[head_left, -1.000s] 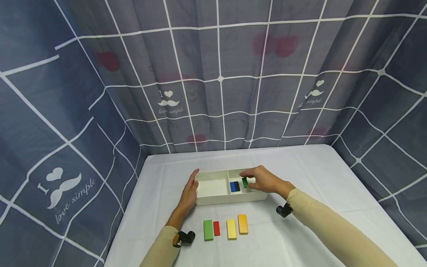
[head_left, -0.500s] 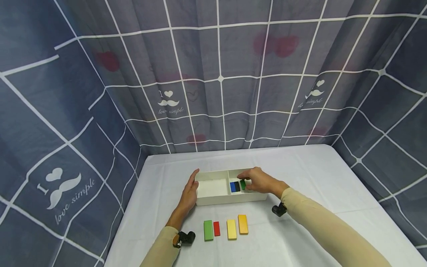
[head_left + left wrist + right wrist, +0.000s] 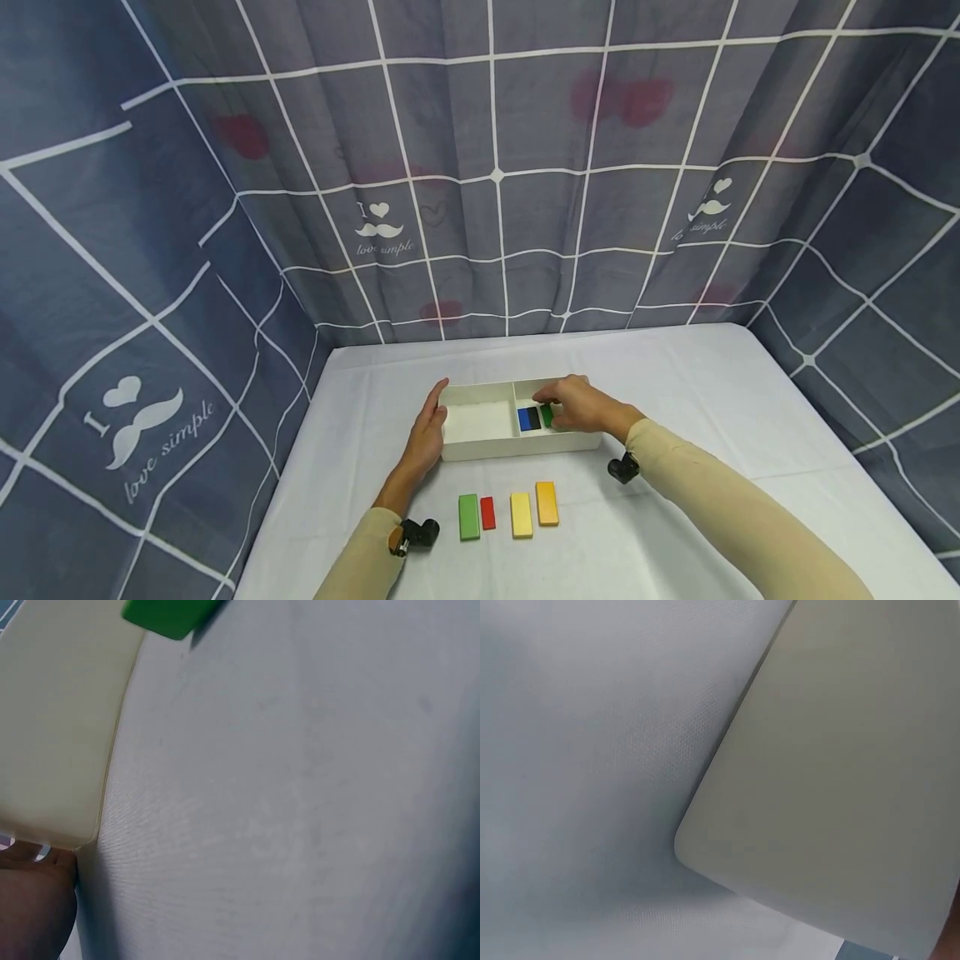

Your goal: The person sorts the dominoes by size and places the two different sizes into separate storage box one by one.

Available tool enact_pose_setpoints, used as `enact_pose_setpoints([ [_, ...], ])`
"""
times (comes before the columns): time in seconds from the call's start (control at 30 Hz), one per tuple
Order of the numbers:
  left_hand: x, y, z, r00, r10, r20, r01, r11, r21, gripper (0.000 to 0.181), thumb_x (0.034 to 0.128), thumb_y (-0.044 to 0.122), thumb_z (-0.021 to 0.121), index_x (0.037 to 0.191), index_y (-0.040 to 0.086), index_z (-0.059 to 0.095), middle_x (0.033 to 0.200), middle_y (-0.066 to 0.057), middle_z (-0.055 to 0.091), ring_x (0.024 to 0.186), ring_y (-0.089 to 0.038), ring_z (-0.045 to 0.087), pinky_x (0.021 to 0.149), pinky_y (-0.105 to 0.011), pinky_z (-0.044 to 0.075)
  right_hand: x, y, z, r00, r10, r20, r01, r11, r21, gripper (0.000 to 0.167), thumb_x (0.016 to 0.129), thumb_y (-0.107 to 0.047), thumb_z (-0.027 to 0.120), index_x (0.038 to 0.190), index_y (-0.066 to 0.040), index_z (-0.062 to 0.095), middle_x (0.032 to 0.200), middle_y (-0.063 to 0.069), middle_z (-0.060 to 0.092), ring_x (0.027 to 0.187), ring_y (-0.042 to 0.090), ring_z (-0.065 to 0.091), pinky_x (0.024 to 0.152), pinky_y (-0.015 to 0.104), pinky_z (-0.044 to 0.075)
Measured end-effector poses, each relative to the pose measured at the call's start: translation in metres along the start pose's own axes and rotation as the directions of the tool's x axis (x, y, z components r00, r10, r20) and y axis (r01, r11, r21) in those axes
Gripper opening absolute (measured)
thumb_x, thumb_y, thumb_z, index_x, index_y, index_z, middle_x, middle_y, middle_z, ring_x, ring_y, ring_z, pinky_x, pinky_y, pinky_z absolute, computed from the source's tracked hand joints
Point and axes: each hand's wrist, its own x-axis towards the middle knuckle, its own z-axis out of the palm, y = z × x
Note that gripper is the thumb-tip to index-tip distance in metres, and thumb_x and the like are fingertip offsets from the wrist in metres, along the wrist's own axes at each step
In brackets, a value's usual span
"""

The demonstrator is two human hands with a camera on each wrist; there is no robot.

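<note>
A white two-compartment box (image 3: 517, 447) stands on the table. My left hand (image 3: 424, 437) holds its left end, thumb at the rim and fingers along the outside. In the right compartment, my right hand (image 3: 588, 407) pinches a dark green block (image 3: 547, 415). Just left of it, a blue block (image 3: 523, 419) and a black block (image 3: 534, 417) lie side by side. The box's outer wall (image 3: 60, 735) fills the left of the left wrist view, with part of my left hand (image 3: 37, 911) below. In the right wrist view the box wall (image 3: 817, 787) hides the right fingers.
In front of the box, on the white cloth (image 3: 592, 567), lie a light green block (image 3: 468, 517), a small red block (image 3: 487, 513), a pale yellow block (image 3: 521, 515) and an orange-yellow block (image 3: 547, 504). A dark checked curtain (image 3: 465, 217) surrounds the table.
With the dark green block, my right hand has shifted slightly left, bringing it closer to the black block. My left hand stays at the box's left end.
</note>
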Motion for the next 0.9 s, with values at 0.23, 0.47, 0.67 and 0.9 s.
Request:
enact_pose_setpoints([
  [0.23,0.0001,0.0009,0.0001,1.0,-0.002,-0.004,0.002,1.0,0.001,0.054,0.1192,0.012,0.032,0.173,0.018,0.032,0.179,-0.018,0.032,0.168,-0.042,0.022,0.135,-0.068,0.013,0.0033,-0.0021,0.0027,1.0,-0.014,0.019,0.013,1.0,0.015,0.057,0.079,0.004,0.09,0.134,-0.003,0.077,0.13,0.008,0.08,0.122,0.028,0.076,0.106,0.048,0.061],
  [0.47,0.0005,-0.001,0.0004,1.0,-0.003,-0.007,0.003,1.0,0.002,0.055,0.1194,0.014,0.033,0.174,0.022,0.032,0.178,-0.018,0.033,0.167,-0.042,0.023,0.135,-0.067,0.013,0.0027,-0.0046,0.0019,1.0,-0.006,0.017,0.005,0.999,0.04,0.059,0.08,0.003,0.092,0.136,-0.001,0.075,0.132,0.01,0.079,0.126,0.03,0.074,0.108,0.048,0.06],
  [0.67,0.0012,-0.0024,0.0001,1.0,0.003,-0.003,-0.003,1.0,-0.002,0.054,0.1196,0.014,0.032,0.174,0.018,0.031,0.178,-0.019,0.033,0.168,-0.042,0.023,0.135,-0.067,0.013,0.0018,-0.0065,0.0008,1.0,-0.001,0.015,0.001,0.999,0.036,0.059,0.08,-0.001,0.094,0.136,-0.002,0.075,0.132,0.009,0.079,0.127,0.03,0.074,0.108,0.049,0.06],
  [0.9,0.0009,-0.0019,0.0006,1.0,0.025,0.004,-0.025,0.999,0.026,0.056,0.119,0.013,0.029,0.175,0.022,0.029,0.178,-0.022,0.032,0.165,-0.046,0.026,0.132,-0.071,0.017,-0.0005,-0.0075,-0.0058,1.0,-0.014,-0.002,0.014,0.999,0.049,0.059,0.083,-0.004,0.093,0.138,0.001,0.074,0.132,0.012,0.079,0.126,0.031,0.075,0.109,0.054,0.059],
])
